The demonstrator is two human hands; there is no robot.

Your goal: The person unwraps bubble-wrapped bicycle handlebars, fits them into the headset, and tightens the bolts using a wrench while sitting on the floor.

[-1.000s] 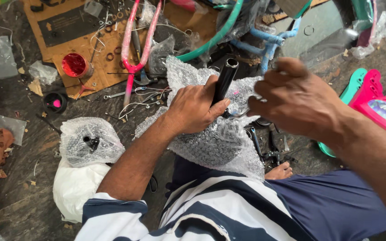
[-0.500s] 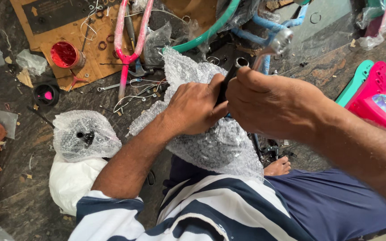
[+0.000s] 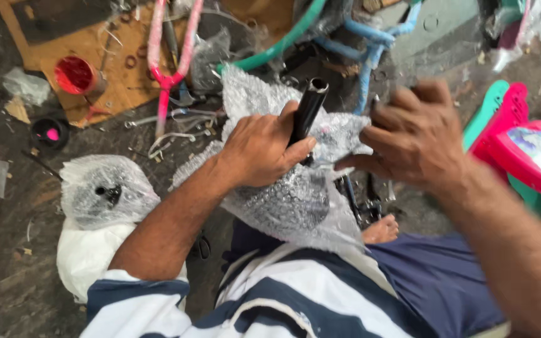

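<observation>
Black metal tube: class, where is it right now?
Head view, centre: the black metal tube stands in the left hand, rising from clear bubble wrap.

Bubble wrap crowds the black tube; open air remains above its top end.

Left hand clenched in grip; right hand open, fingers curled.

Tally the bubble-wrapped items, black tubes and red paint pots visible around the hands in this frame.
Bubble-wrapped items: 2 (bundle in lap, bundle on floor)
Black tube: 1, held by the left hand
Red paint pot: 1
Total: 4
</observation>
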